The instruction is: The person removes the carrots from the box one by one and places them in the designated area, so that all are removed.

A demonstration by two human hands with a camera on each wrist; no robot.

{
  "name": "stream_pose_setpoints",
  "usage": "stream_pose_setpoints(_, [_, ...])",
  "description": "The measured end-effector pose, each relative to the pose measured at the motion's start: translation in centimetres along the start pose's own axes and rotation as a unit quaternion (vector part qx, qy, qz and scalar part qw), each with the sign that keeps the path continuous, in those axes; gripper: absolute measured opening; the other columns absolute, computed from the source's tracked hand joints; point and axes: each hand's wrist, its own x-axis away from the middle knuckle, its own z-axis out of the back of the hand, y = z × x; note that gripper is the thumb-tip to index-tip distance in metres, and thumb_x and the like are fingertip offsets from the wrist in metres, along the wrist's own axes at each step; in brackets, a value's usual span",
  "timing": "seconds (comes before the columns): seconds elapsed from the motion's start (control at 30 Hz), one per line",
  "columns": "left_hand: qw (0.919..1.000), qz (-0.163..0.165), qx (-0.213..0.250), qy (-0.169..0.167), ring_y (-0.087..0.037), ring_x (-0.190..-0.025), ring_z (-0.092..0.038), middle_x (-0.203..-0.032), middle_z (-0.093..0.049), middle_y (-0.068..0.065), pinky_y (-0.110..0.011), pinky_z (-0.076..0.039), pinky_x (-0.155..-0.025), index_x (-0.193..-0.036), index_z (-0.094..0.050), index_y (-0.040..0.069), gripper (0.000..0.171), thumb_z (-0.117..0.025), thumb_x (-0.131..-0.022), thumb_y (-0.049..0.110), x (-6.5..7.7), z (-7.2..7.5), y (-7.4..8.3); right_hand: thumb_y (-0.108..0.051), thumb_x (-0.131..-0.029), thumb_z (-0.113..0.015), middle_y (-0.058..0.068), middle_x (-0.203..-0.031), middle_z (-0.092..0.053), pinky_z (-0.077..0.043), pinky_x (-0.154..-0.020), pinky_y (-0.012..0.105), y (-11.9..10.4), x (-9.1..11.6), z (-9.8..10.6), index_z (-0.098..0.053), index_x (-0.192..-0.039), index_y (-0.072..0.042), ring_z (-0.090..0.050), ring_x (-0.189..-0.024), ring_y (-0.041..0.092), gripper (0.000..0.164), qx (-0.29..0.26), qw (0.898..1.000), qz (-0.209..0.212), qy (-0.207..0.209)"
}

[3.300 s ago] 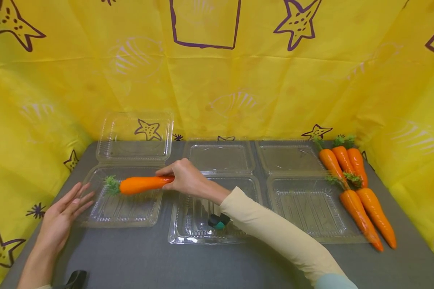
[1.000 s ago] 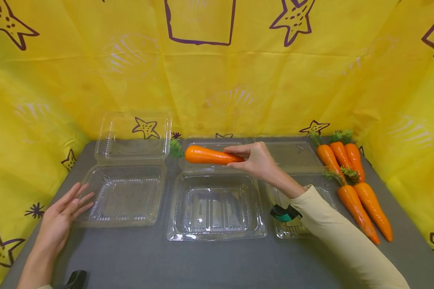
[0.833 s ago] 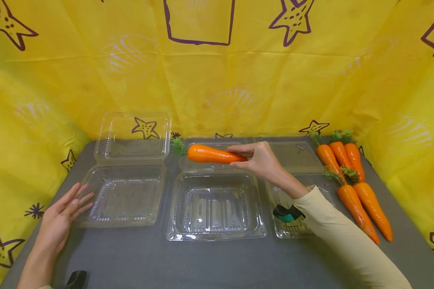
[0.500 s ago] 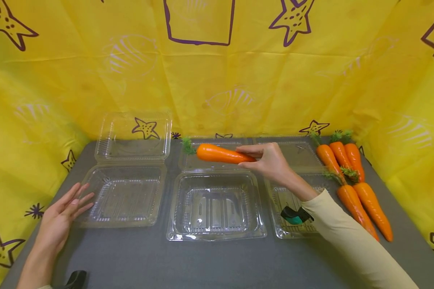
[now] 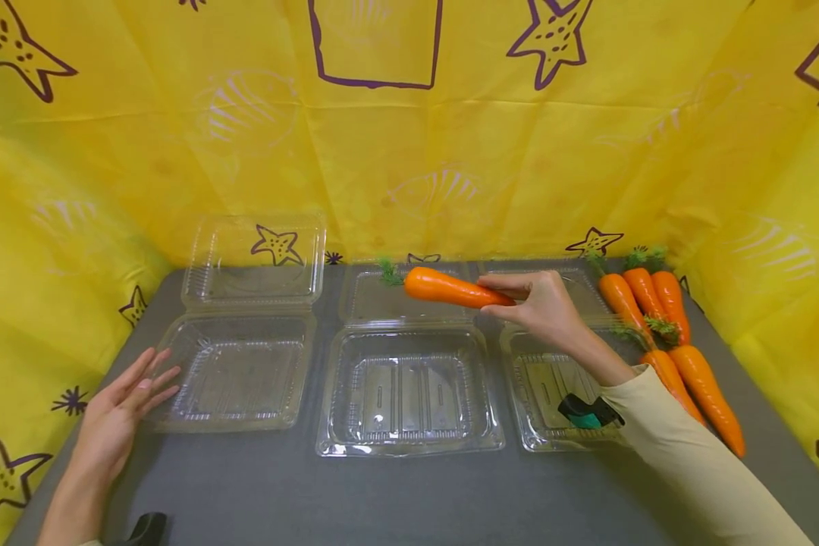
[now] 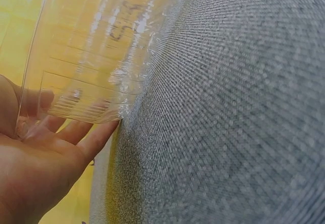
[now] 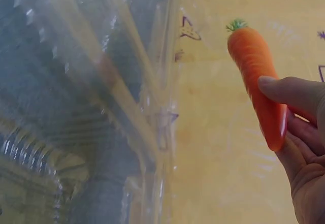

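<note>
My right hand (image 5: 546, 307) pinches a carrot (image 5: 444, 288) by its narrow end, between thumb and fingers. The carrot lies level in the air over the raised lid side of the middle clear plastic container (image 5: 409, 447), its green top pointing left. In the right wrist view the same carrot (image 7: 251, 64) shows thumb and fingers at its tapered tip. My left hand (image 5: 112, 409) has its fingers extended at the left side of the left clear container (image 5: 239, 423). Seen from the left wrist, these fingers (image 6: 99, 140) reach under or against that container's wall (image 6: 84, 82).
A third clear container (image 5: 528, 436) stands at the right, partly behind the right forearm. Several carrots (image 5: 710, 387) lie at its right side, some overlapping its edge. All three lids are open toward the yellow curtain (image 5: 355, 174). Grey cloth (image 5: 314, 493) covers the table.
The right hand has lifted the carrot from over the left container and carried it right, past the middle one; it still drifts right. The left hand has stayed in place.
</note>
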Motion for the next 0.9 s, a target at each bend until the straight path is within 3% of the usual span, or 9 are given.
stream_pose_setpoints(0.13, [1.0, 0.0, -0.005, -0.001, -0.002, -0.119, -0.057, -0.15, -0.044, 0.004, -0.016, -0.049, -0.092, -0.156, -0.02, 0.011, 0.054, -0.038, -0.105, 0.01, 0.0, 0.0, -0.1, -0.008, -0.074, -0.085, 0.016, -0.11, -0.071, -0.052, -0.063, 0.012, 0.5, 0.5, 0.5, -0.073, -0.115, -0.002, -0.071, -0.093, 0.029, 0.043, 0.014, 1.0, -0.007, 0.003])
stream_pose_setpoints(0.57, [1.0, -0.006, 0.002, 0.001, -0.003, -0.119, -0.058, -0.149, -0.046, 0.004, -0.016, -0.049, -0.092, -0.156, -0.02, 0.01, 0.054, -0.037, -0.105, 0.007, 0.0, -0.3, -0.1, -0.006, -0.074, -0.085, 0.017, -0.106, -0.072, -0.052, -0.062, 0.012, 1.2, 1.7, 1.6, -0.073, -0.114, -0.001, -0.072, -0.09, 0.031, 0.043, 0.016, 0.999, -0.033, 0.02])
stream_pose_setpoints(0.83, [1.0, -0.001, 0.0, 0.0, -0.002, -0.119, -0.057, -0.15, -0.045, 0.004, -0.015, -0.048, -0.092, -0.156, -0.02, 0.011, 0.054, -0.039, -0.105, 0.009, 0.2, -0.2, 0.0, -0.006, -0.072, -0.086, 0.014, -0.103, -0.073, -0.049, -0.051, 0.016, 2.0, 2.7, 2.6, -0.074, -0.112, -0.002, -0.072, -0.086, 0.027, 0.042, 0.045, 0.998, -0.03, 0.036])
stream_pose_setpoints(0.9, [1.0, -0.002, 0.002, 0.0, -0.002, -0.119, -0.057, -0.15, -0.045, 0.004, -0.016, -0.048, -0.092, -0.156, -0.02, 0.01, 0.055, -0.039, -0.105, 0.009, 0.2, -0.1, 0.0, -0.006, -0.073, -0.086, 0.014, -0.104, -0.073, -0.049, -0.052, 0.015, 2.2, 3.0, 2.9, -0.074, -0.113, -0.002, -0.072, -0.085, 0.015, 0.042, 0.042, 0.998, -0.034, 0.039])
